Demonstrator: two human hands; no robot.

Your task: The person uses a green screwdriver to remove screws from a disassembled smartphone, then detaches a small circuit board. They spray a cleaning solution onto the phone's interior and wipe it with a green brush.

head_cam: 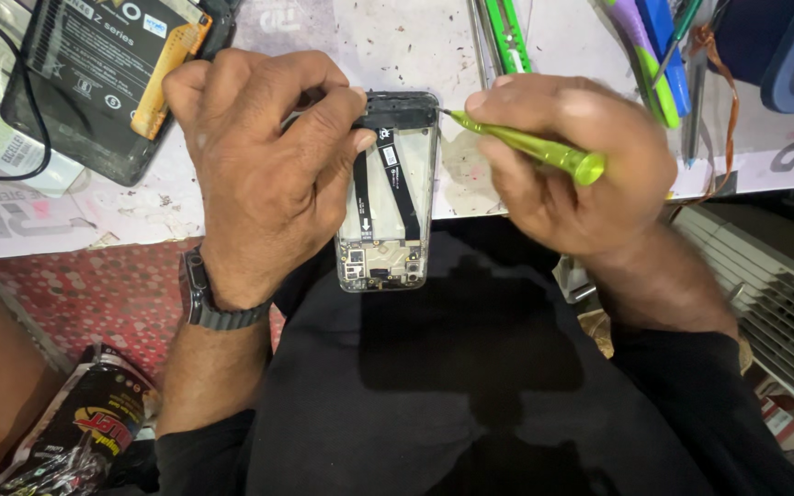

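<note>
An opened phone (pixel 388 230) with its back off lies half over the worktable's front edge, showing black flex cables and circuit boards inside. My left hand (pixel 264 165) grips its upper left side, thumb pressed on the top section. My right hand (pixel 581 161) holds a translucent green screwdriver (pixel 535 147), its metal tip touching the phone's top right corner. A dark watch sits on my left wrist.
A black phone battery (pixel 107 69) with an orange strip lies at the back left beside a black cable (pixel 11 138). Green and purple tools (pixel 650 55) lie at the back right, near a blue container (pixel 783 46). A white table surface (pixel 397 41) is stained. A packet (pixel 75 432) lies on the floor.
</note>
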